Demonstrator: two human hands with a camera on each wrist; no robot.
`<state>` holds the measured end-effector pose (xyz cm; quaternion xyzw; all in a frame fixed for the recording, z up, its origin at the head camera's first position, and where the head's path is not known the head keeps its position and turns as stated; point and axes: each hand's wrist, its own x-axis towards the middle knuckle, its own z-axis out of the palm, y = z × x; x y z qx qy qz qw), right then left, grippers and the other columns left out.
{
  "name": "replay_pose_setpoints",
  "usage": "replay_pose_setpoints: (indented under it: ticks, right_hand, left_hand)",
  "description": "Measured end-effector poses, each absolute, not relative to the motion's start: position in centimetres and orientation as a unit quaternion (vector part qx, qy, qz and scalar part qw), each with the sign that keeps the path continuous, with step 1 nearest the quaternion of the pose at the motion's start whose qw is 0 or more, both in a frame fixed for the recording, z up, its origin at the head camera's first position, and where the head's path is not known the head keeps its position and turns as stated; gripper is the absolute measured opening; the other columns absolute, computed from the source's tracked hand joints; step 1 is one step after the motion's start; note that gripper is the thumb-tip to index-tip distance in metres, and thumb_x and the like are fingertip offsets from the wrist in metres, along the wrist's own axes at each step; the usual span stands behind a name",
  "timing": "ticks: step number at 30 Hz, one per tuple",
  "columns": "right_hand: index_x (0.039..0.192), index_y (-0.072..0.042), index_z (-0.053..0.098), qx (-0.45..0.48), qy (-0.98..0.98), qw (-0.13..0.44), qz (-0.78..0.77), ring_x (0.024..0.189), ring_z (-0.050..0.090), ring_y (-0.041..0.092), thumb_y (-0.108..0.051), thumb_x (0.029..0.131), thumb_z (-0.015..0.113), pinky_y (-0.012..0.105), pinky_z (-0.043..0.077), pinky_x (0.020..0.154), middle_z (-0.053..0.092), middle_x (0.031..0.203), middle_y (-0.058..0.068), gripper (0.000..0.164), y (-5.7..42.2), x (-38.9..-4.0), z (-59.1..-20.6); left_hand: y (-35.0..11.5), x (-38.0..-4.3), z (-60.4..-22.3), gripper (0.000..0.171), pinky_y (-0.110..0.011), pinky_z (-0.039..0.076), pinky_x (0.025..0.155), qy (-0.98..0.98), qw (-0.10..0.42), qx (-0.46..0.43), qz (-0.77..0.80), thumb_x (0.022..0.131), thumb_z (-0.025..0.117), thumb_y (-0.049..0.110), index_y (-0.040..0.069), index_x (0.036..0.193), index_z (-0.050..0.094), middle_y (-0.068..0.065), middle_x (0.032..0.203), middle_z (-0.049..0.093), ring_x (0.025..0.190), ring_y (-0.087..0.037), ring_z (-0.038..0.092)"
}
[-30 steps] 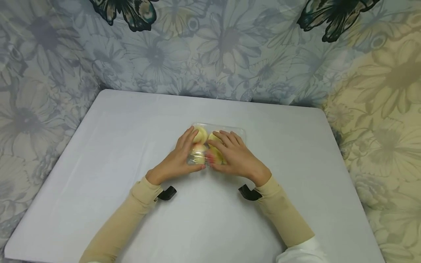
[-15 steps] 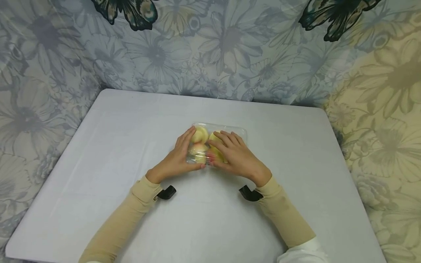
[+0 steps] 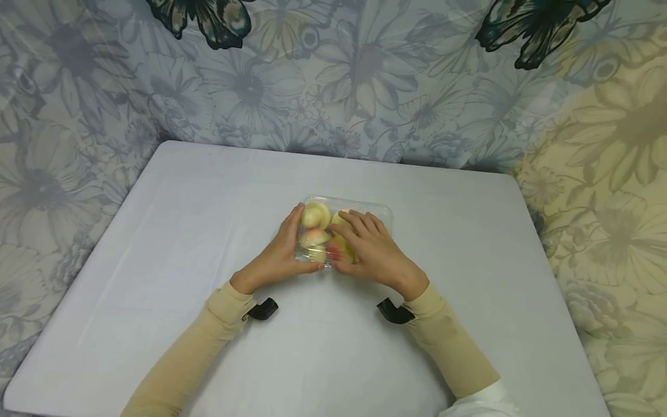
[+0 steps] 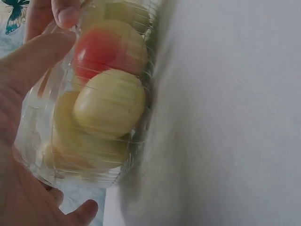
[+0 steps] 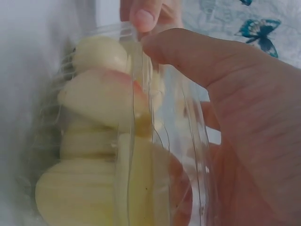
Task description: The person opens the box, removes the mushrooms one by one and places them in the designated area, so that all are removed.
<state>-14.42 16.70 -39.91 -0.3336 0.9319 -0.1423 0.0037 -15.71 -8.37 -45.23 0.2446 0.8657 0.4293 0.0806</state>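
A clear plastic clamshell container (image 3: 365, 206) stands on the table near the middle. Through its walls show several round, pale yellow fruits (image 4: 110, 103), some blushed red; they look like apples or peaches. My left hand (image 3: 281, 249) holds the container's left side, fingers along that side and thumb at the front rim. Over the right part of the lid spread the bent fingers of my right hand (image 3: 377, 255), its thumb on the front rim (image 5: 136, 84). The two thumb tips lie close together there. My right hand hides part of the fruit.
The white table (image 3: 208, 197) reaches back to a flower-patterned wall covering (image 3: 365, 87) with butterfly pictures (image 3: 203, 20). A dark wrist camera (image 3: 263, 309) sits by the left cuff, another wrist camera (image 3: 395, 311) by the right.
My left fingers have shifted slightly left and toward me, so more of the back left fruit shows. The right hand and the container stay nearly in place.
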Motion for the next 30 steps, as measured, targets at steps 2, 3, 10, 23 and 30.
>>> replay_pose_setpoints:
  ticks: [2, 3, 10, 23, 30]
  right_hand:
    - [0.148, -0.018, 0.047, -0.33, 0.933, 0.003, -0.141, 0.149, 0.031, 0.038, -0.046, 0.091, 0.072, 0.062, 0.022, 0.125, 0.037, 0.159, 0.013, 0.068, 16.5, -14.3, -39.9]
    - [0.148, -0.018, 0.047, -0.328, 0.934, 0.002, -0.139, 0.149, 0.031, 0.038, -0.047, 0.09, 0.072, 0.062, 0.023, 0.125, 0.037, 0.159, 0.013, 0.069, 16.5, -14.2, -39.9]
    - [0.147, -0.019, 0.047, -0.319, 0.94, -0.005, -0.12, 0.149, 0.033, 0.037, -0.048, 0.087, 0.074, 0.061, 0.024, 0.124, 0.038, 0.159, 0.012, 0.073, 16.1, -14.2, -40.0]
    - [0.144, -0.016, 0.049, -0.303, 0.947, -0.063, -0.084, 0.144, 0.039, 0.038, -0.049, 0.088, 0.068, 0.062, 0.029, 0.122, 0.044, 0.154, 0.015, 0.068, 15.3, -13.8, -40.3]
    - [0.145, -0.018, 0.051, -0.316, 0.942, -0.062, -0.092, 0.143, 0.041, 0.039, -0.051, 0.092, 0.07, 0.062, 0.031, 0.121, 0.046, 0.153, 0.014, 0.065, 15.4, -13.8, -40.2]
  left_hand:
    - [-8.4, -15.7, -45.2, 0.13, -0.059, 0.018, 0.127, 0.865, 0.081, 0.247, 0.43, 0.078, 0.087, 0.042, 0.012, 0.162, -0.008, -0.015, 0.171, -0.003, 0.159, -0.035, 0.001]
    - [-8.4, -15.7, -45.3, 0.13, -0.059, 0.017, 0.128, 0.865, 0.079, 0.248, 0.429, 0.078, 0.087, 0.041, 0.011, 0.162, -0.008, -0.015, 0.171, -0.003, 0.159, -0.035, 0.001]
    - [-8.4, -15.7, -45.3, 0.13, -0.059, 0.017, 0.128, 0.872, 0.066, 0.248, 0.417, 0.077, 0.088, 0.038, 0.008, 0.161, -0.006, -0.02, 0.17, 0.001, 0.158, -0.038, 0.004]
    - [-8.2, -15.8, -45.2, 0.131, -0.06, 0.022, 0.126, 0.867, 0.067, 0.238, 0.432, 0.077, 0.088, 0.041, 0.014, 0.162, -0.008, -0.018, 0.169, 0.008, 0.157, -0.038, 0.014]
    - [-8.5, -15.6, -45.5, 0.131, -0.057, 0.027, 0.125, 0.857, 0.087, 0.226, 0.455, 0.077, 0.088, 0.041, 0.018, 0.162, -0.009, -0.013, 0.17, 0.008, 0.156, -0.034, 0.02]
